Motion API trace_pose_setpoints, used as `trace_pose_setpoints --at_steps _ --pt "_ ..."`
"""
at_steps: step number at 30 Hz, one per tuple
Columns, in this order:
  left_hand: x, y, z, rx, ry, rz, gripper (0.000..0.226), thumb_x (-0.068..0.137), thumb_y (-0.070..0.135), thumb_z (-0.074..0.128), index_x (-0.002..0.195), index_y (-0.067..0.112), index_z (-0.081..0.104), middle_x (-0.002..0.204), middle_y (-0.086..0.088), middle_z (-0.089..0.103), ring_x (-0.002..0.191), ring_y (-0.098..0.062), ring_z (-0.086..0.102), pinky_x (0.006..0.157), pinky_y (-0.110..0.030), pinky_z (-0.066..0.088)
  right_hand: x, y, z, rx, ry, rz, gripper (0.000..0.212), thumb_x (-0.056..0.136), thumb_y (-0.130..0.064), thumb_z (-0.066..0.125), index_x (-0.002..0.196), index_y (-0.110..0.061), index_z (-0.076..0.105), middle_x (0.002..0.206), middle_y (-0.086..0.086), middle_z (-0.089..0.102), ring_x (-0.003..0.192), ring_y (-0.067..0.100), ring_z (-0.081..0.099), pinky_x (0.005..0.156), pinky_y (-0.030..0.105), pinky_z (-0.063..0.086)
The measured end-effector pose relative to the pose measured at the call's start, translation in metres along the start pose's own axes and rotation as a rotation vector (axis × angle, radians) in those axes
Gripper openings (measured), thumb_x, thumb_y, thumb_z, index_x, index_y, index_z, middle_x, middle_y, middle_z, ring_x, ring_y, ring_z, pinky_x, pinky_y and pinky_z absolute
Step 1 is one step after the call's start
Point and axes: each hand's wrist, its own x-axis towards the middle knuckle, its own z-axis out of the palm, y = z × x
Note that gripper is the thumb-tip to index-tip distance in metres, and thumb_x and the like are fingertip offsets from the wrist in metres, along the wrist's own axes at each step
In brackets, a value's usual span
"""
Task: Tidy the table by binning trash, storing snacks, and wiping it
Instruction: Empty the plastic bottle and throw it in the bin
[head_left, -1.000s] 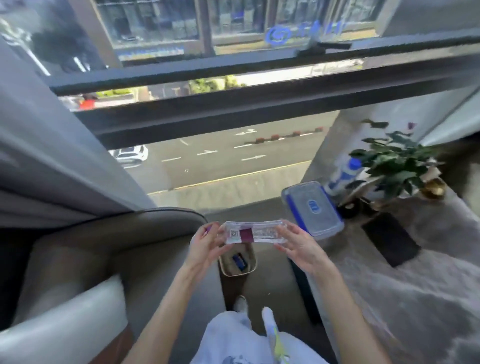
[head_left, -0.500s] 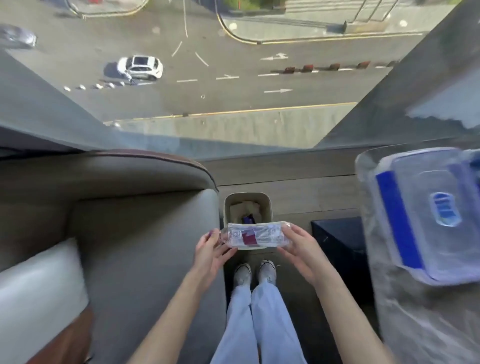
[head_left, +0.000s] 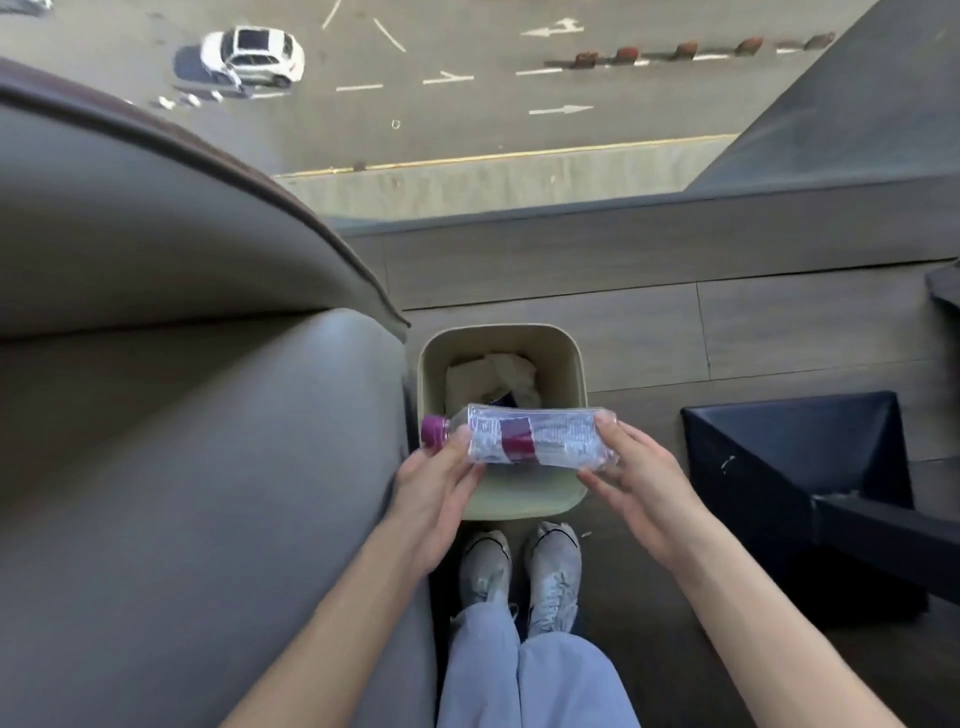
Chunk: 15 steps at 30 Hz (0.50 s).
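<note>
A clear plastic bottle (head_left: 535, 435) with a purple cap and a purple label band lies sideways between both hands. My left hand (head_left: 436, 478) grips its cap end and my right hand (head_left: 634, 483) holds its base end. The bottle hangs directly above a beige bin (head_left: 576, 374) on the floor. Inside the bin lie crumpled white paper and a small dark item.
A grey sofa (head_left: 182, 441) fills the left side and touches the bin. A dark table base (head_left: 810, 467) stands at the right. My feet in pale shoes are just behind the bin. A floor-level window shows the street below.
My view has tilted down and closed in on the bin. Both hands carried the bottle from in front of me to over the bin opening. The lidded box on the table has left the view.
</note>
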Motion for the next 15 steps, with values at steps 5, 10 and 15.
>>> trace_pose_setpoints --at_steps 5,10,15 --pt "0.044 -0.006 0.016 0.037 0.011 -0.008 0.039 0.094 0.009 0.058 0.132 0.006 0.049 0.119 -0.015 0.062 0.103 -0.027 0.059 0.106 -0.042 0.043 0.014 0.017 -0.003 -0.049 -0.027 0.103 0.044 0.087 -0.026 0.071 0.125 -0.011 0.055 0.120 0.015 0.068 0.110 0.030 0.067 0.098 0.044 0.054" --pt "0.073 -0.022 0.029 0.174 0.036 -0.039 0.046 0.093 0.011 0.061 0.135 0.005 0.045 0.119 -0.019 0.061 0.109 -0.034 0.061 0.103 -0.055 0.047 0.028 0.036 0.024 -0.352 -0.157 0.171 0.056 0.082 -0.025 0.076 0.131 -0.015 0.051 0.123 0.011 0.063 0.109 0.023 0.066 0.090 0.038 0.058" --pt "0.099 -0.037 0.027 0.614 0.129 -0.058 0.039 0.093 0.028 0.060 0.125 0.006 0.054 0.123 -0.017 0.066 0.114 -0.036 0.063 0.104 -0.051 0.048 0.068 0.051 0.064 -0.683 0.019 0.131 0.048 0.077 -0.042 0.072 0.113 -0.017 0.051 0.113 0.005 0.063 0.104 0.026 0.065 0.096 0.044 0.054"
